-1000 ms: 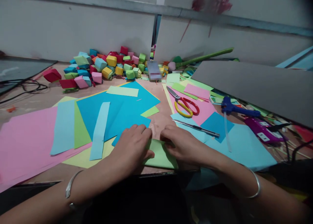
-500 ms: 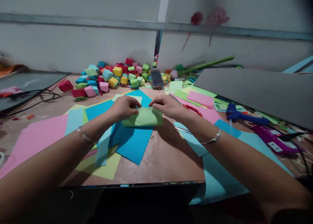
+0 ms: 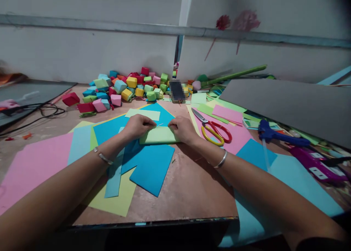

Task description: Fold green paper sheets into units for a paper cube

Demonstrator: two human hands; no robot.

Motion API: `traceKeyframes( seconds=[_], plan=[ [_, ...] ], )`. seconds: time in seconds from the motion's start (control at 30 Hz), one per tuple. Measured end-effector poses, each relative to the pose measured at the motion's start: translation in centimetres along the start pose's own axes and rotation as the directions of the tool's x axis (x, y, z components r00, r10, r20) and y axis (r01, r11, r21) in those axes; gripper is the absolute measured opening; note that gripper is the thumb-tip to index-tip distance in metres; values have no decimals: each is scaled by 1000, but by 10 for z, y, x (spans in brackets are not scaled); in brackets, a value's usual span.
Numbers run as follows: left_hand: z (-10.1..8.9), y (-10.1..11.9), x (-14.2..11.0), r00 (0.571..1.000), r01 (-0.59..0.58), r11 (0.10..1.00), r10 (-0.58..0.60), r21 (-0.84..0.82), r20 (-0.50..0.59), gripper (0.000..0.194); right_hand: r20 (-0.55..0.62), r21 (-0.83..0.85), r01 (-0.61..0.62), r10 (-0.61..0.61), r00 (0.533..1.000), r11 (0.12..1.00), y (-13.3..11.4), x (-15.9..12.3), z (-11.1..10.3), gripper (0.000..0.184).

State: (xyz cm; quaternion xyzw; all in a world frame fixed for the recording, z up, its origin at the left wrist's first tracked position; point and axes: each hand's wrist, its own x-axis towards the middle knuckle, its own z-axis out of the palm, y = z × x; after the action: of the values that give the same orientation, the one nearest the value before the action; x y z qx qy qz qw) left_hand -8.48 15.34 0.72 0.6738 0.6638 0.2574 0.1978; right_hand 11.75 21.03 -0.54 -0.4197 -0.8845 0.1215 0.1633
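Note:
A folded strip of light green paper lies flat over blue sheets in the middle of the table. My left hand pinches its far edge near the left end. At the right end, my right hand grips the same edge with closed fingers. Just beyond the strip lies a blue sheet, with a pale green paper piece on it. Another blue sheet sticks out on the near side. Scissors with red and yellow handles rest right of my right hand.
Many small coloured paper boxes are heaped at the back, beside a phone. To the right lie a blue glue gun and a purple power strip. Pink sheets cover the left; the table's front edge is near.
The green paper has flattened from a raised, curved fold onto the table. My right hand and forearm have shifted left and nearer, uncovering the scissors. Both hands still pinch the paper.

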Motion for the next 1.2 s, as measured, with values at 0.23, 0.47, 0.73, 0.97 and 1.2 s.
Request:
traceKeyframes(
  seconds=[0.23,0.47,0.73,0.97,1.2],
  plan=[
    [11,6,-9,972,-229,939,232,258,18,25,-31,-166,65,-71,997,984,-3,-7,8,25],
    [14,9,-6,952,-307,875,277,375,131,27,-21,-299,77,-87,996,951,-9,-10,10,24],
    [18,11,-16,953,-301,826,271,477,132,29,-34,-356,90,-109,993,930,-3,-8,15,28],
    [20,1,-7,898,-440,827,394,351,198,29,-44,-421,120,-153,987,899,-5,-10,16,25],
    [15,-13,0,819,-551,818,493,164,294,32,-55,-502,190,-250,967,844,-7,-9,10,27]
  ],
)
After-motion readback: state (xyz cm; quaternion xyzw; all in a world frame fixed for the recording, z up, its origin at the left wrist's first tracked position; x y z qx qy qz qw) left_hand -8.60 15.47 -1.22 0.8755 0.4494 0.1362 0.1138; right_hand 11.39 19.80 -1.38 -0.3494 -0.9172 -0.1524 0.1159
